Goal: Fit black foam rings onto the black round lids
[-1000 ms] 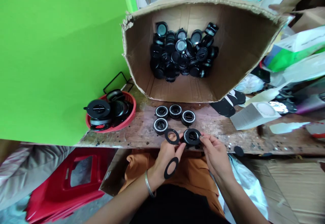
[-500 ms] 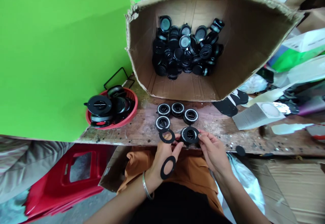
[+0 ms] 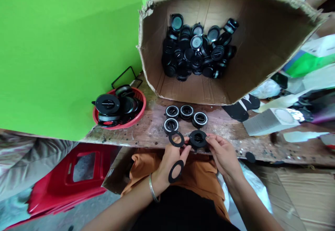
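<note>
At the bench's front edge stands a round black part [image 3: 198, 147] with a flat black ring [image 3: 193, 136] lying over its top, so its pale rim is hidden. My left hand [image 3: 170, 157] has thumb and fingers closed at the part's left side. A second black ring [image 3: 171, 138] sits at its knuckles, and a third ring [image 3: 171, 173] lies on the back of the hand near the thumb. From the right, my right hand [image 3: 222, 154] pinches the edge of the ring on the part. Several similar parts with pale speckled rims, one a rimmed part [image 3: 171, 125], stand just behind.
A large cardboard box [image 3: 251, 52] holding several black round parts lies open behind. On the left, a red basket [image 3: 140, 117] contains more parts beside a green panel [image 3: 68, 56]. A grey-white block [image 3: 267, 122] stands to the right. A red stool [image 3: 59, 175] is below left.
The ring in my right fingers, offset to the right before, now sits centred over the part and covers its pale rim. The whole view has shifted slightly.
</note>
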The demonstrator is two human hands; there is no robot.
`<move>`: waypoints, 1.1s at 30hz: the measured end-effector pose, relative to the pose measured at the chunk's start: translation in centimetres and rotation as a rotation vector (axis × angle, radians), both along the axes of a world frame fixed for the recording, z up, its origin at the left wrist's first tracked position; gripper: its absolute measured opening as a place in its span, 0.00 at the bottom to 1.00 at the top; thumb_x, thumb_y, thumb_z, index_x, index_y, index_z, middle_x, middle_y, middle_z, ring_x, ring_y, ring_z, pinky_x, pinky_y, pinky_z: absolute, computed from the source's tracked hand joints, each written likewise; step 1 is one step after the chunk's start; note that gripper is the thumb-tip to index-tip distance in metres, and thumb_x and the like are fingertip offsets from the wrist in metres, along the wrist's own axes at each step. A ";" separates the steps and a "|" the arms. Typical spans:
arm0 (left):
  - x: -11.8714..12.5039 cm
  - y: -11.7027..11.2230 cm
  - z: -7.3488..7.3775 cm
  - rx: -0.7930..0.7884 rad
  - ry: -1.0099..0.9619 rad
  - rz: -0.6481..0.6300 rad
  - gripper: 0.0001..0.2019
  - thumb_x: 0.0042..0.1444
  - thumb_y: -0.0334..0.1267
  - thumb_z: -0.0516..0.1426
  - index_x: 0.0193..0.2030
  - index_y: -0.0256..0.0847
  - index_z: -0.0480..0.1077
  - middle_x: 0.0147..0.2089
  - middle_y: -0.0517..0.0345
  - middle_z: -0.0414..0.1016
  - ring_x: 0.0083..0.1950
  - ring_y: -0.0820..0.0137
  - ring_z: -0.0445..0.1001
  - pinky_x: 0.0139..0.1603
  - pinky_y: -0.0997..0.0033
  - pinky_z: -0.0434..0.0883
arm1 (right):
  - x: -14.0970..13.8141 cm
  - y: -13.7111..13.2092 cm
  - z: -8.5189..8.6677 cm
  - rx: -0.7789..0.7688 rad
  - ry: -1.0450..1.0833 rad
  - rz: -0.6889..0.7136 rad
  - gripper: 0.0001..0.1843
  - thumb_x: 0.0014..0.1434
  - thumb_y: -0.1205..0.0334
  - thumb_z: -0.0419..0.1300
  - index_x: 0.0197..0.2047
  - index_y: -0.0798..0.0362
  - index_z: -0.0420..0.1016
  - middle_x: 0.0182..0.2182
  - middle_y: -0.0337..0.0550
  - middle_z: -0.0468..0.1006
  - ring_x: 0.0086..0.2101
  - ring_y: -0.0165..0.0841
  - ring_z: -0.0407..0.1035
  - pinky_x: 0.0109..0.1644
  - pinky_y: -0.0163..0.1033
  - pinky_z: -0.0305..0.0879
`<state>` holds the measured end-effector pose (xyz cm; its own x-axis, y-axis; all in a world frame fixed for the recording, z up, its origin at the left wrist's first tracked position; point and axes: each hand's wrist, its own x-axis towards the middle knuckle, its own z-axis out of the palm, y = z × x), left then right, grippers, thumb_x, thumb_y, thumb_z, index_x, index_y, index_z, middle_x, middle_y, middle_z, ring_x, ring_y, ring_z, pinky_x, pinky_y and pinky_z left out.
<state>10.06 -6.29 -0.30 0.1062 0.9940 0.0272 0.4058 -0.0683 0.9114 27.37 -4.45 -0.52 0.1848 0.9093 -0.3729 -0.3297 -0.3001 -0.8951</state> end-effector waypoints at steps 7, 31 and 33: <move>0.0 -0.1 -0.7 0.017 -0.033 -0.015 0.12 0.61 0.36 0.55 0.51 0.42 0.71 0.46 0.53 0.78 0.43 0.65 0.76 0.51 0.63 0.73 | 0.0 0.1 -0.1 -0.002 0.019 0.003 0.11 0.42 0.57 0.72 0.25 0.53 0.76 0.33 0.41 0.80 0.36 0.33 0.71 0.46 0.38 0.65; 0.0 -0.4 0.2 0.207 0.202 -0.084 0.18 0.64 0.32 0.53 0.60 0.43 0.66 0.53 0.50 0.73 0.53 0.64 0.74 0.56 0.61 0.72 | -0.2 0.0 -0.6 0.041 -0.124 0.042 0.13 0.48 0.54 0.68 0.25 0.54 0.73 0.37 0.43 0.77 0.36 0.33 0.70 0.44 0.38 0.66; 0.1 -0.4 0.0 0.255 0.247 -0.092 0.18 0.63 0.32 0.53 0.60 0.39 0.66 0.54 0.46 0.72 0.55 0.62 0.73 0.56 0.60 0.72 | -0.1 0.0 -0.6 0.063 -0.200 0.064 0.13 0.50 0.53 0.66 0.26 0.54 0.72 0.37 0.44 0.77 0.36 0.34 0.69 0.43 0.39 0.66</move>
<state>10.14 -6.66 -0.27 0.2291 0.9446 0.2349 0.5930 -0.3268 0.7359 27.23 -4.50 -1.08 0.1908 0.9419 -0.2766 -0.1258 -0.2560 -0.9585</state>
